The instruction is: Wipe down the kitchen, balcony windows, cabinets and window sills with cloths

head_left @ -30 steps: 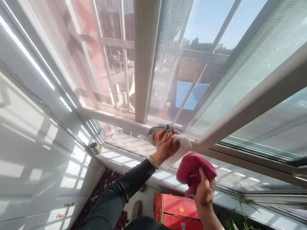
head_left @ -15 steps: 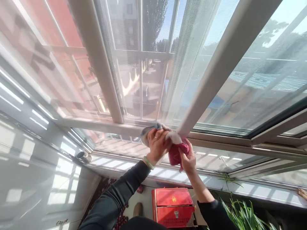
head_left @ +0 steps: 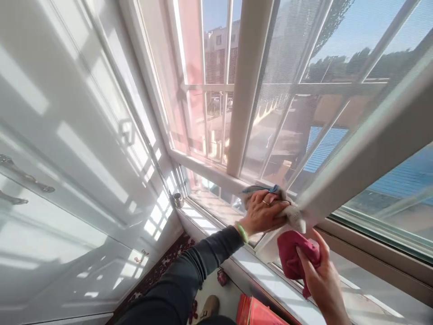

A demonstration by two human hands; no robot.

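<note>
My left hand [head_left: 265, 211] presses a greyish-white cloth [head_left: 297, 220] with a blue edge onto the horizontal window rail [head_left: 206, 169]. A ring and a pale green bangle [head_left: 242, 233] show on that hand and wrist. Just right of it and lower, my right hand [head_left: 321, 271] grips a bunched dark pink cloth [head_left: 294, 255] between thumb and fingers. That cloth hangs by the foot of the thick white upright [head_left: 358, 167], with a loose end dangling below. The two cloths are close together; whether they touch I cannot tell.
Below the rail runs the sunlit sill [head_left: 257, 271], with a small metal cup [head_left: 177, 200] at its left corner. White cupboard doors [head_left: 67, 180] with metal handles stand left. A red box [head_left: 260, 311] is on the floor near my shoe [head_left: 210, 307]. Bars cross the window.
My view has swung left, bringing more of the cupboard into sight. The left hand stays on the rail with its cloth. My right hand and the pink cloth are now slightly farther from it.
</note>
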